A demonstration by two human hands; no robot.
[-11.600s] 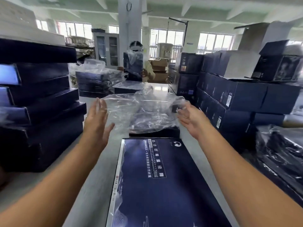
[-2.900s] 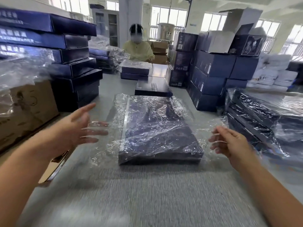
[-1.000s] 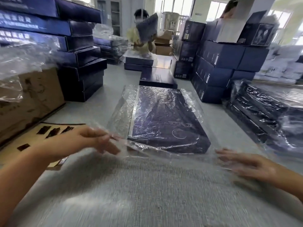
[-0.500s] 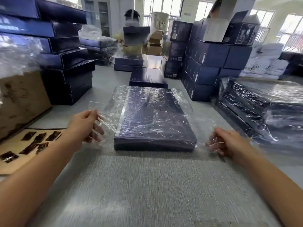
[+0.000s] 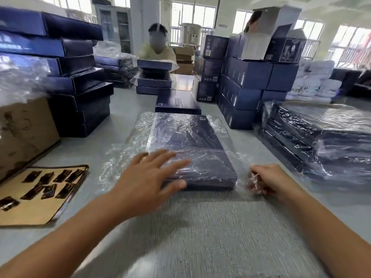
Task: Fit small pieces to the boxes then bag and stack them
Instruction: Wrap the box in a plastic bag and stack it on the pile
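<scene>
1 bagged box (image 5: 192,141): left hand (image 5: 148,177) spread over it, right hand (image 5: 269,181) pinching plastic bag (image 5: 118,157); print blurred.

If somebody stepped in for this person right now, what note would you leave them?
Left hand: open, spread over the dark blue box's near-left corner; blur hides contact.
Right hand: pinches the clear plastic bag at its near-right corner.
Done: the box lies inside the bag.
Left: close the bag's near end, then probably add it to the bagged stack at right.
An unbagged box waits behind; small dark pieces lie on the cardboard sheet at left.
</scene>
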